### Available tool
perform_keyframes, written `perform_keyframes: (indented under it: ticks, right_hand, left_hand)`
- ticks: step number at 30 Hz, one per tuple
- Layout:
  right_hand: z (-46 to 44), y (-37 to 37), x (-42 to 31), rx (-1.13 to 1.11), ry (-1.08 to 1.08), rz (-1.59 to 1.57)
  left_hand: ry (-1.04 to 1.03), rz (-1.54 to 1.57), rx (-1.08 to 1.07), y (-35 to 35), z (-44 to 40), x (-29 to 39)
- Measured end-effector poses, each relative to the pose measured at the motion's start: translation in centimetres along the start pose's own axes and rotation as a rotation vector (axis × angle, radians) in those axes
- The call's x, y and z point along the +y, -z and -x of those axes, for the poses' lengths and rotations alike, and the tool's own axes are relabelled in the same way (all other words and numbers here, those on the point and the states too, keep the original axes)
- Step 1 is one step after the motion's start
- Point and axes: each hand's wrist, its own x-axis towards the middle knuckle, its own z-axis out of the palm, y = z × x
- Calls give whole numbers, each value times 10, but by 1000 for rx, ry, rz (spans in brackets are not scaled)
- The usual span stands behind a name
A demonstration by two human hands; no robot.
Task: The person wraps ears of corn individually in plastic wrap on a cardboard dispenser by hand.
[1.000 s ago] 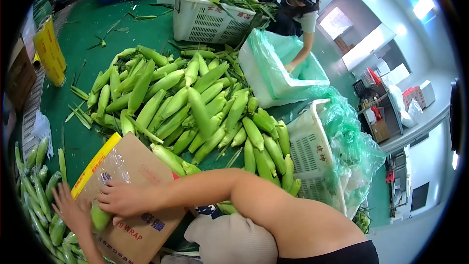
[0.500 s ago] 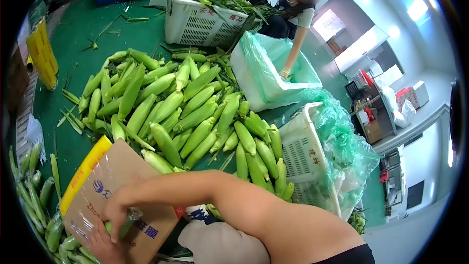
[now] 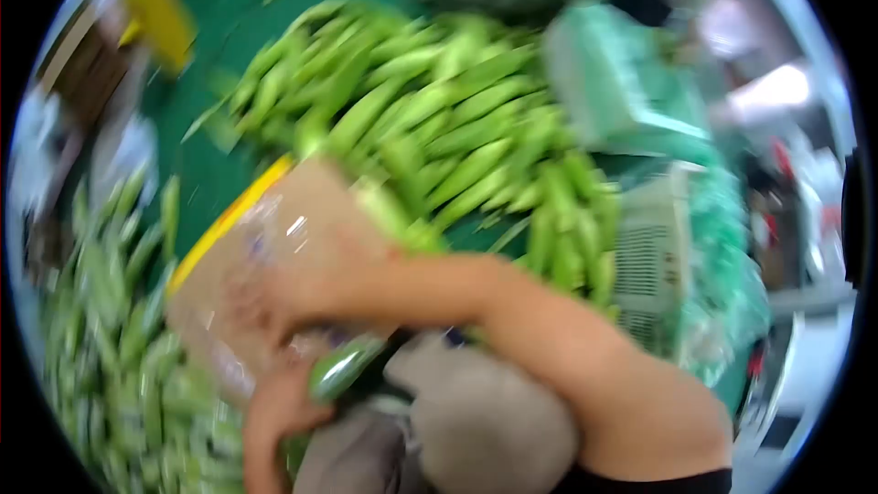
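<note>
Head view shows a glossy, film-wrapped green corn ear [image 3: 344,370].

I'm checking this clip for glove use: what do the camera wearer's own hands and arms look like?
Both left hand and right hand look ungloved. The right arm is bare up to a black garment edge; no left sleeve shows. Blur hides finer details.

Beyond the right grip [image 3: 261,297], past the carton [image 3: 334,210], heaped corn [image 3: 457,119] blocks low passage. Wrapped ears [image 3: 114,311] crowd the left; a strip of floor [image 3: 208,178] between them lies open. The forearm [image 3: 412,288] bars the right.
</note>
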Motion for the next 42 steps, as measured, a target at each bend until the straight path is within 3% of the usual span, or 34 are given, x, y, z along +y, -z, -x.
perform_keyframes:
  ticks: [2, 3, 4, 5, 6, 8, 11, 12, 13, 15, 16, 18, 19, 21, 23, 24, 25, 26, 28, 29, 31, 32, 33, 34, 35, 36, 37, 38, 39, 40, 42]
  right_hand:
    - [14, 48, -27, -60, -55, 242]
    - [15, 58, -38, -85, -44, 306]
    - [20, 65, -43, -106, -38, 339]
    - [18, 68, -44, -135, -44, 309]
    - [18, 67, -43, -160, -77, 307]
    - [32, 58, -53, -45, 36, 216]
    - [69, 56, -101, 56, 203, 10]
    - [92, 50, -131, -121, 47, -232]
    - [103, 57, -151, -497, -110, -494]
    - [139, 39, -146, -636, -256, -843]
    - [149, 34, -137, -613, -264, -830]
    - [163, 27, -140, -940, -421, -480]
    - [158, 30, -146, -949, -565, -631]
    - [153, 35, -159, -911, -878, -920]
    - [157, 16, -149, -480, -631, -984]
    - [129, 37, -161, -365, -732, -1087]
    - [99, 45, -169, -298, -662, -1032]
    - [72, 53, -183, -219, -617, -973]
    - [16, 66, -201, -197, -527, -770]
    - [-4, 71, -204, -171, -477, -666]
    - [-7, 78, -207, -279, -518, -888]
    - [-4, 79, -207, -337, -540, -998]
    - [15, 76, -205, -290, -424, -835]
    - [35, 76, -196, -289, -269, -709]
    - [49, 92, -191, -389, -259, -690]
    - [63, 100, -186, -480, -512, -886]
    - [81, 99, -179, -400, -597, -934]
    - [96, 92, -173, -317, -652, -956]
    - [110, 89, -166, -233, -705, -969]
    - [120, 86, -157, -132, -749, -974]
    - [134, 76, -145, 56, -767, -932]
  left_hand:
    - [52, 283, -335, -17, 2, -1]
    - [-78, 505, -539, -62, 1, -21]
    - [-136, 666, -487, -91, 12, -16]
    - [-18, 652, -616, -82, 8, -11]
    - [-51, 777, -631, -88, 4, -11]
    - [-47, 725, -573, -87, 4, -4]
    - [20, 1112, -507, -147, 9, -38]
    - [74, 1360, -486, -159, 13, -47]
    - [135, 1612, -476, -173, 25, -54]
    - [197, 1982, -560, -187, 35, -49]
    - [130, 1750, -572, -188, 33, -47]
    - [73, 1252, -514, -167, 37, -54]
    - [22, 947, -391, -155, 43, -52]
    - [58, 870, -49, -133, 73, -53]
    - [167, 1129, 447, -111, 97, -46]
    - [211, 1301, 709, -103, 98, -39]
    - [117, 1313, 1172, -102, 81, -31]
    - [-150, 1802, 1470, -79, 69, -1]
    - [-330, 2077, 1437, -79, 53, -16]
    - [-250, 1937, 1427, -78, 53, -22]
    - [-58, 1680, 1429, -95, 56, -20]
    - [99, 1742, 1546, -94, 73, -18]
    - [162, 1784, 1524, -74, 105, -24]
    - [174, 1588, 1640, -50, 146, -35]
    - [144, 1500, 1781, -25, 211, -76]
    - [117, 1397, 1918, -1, 275, -116]
    - [95, 1283, 2045, 24, 339, -157]
    - [97, 1197, 2402, 75, 384, -168]
    - [155, 880, 2488, 95, 442, -196]
    - [174, 945, 2642, 99, 490, -222]
    - [296, 895, 2686, 93, 509, -252]
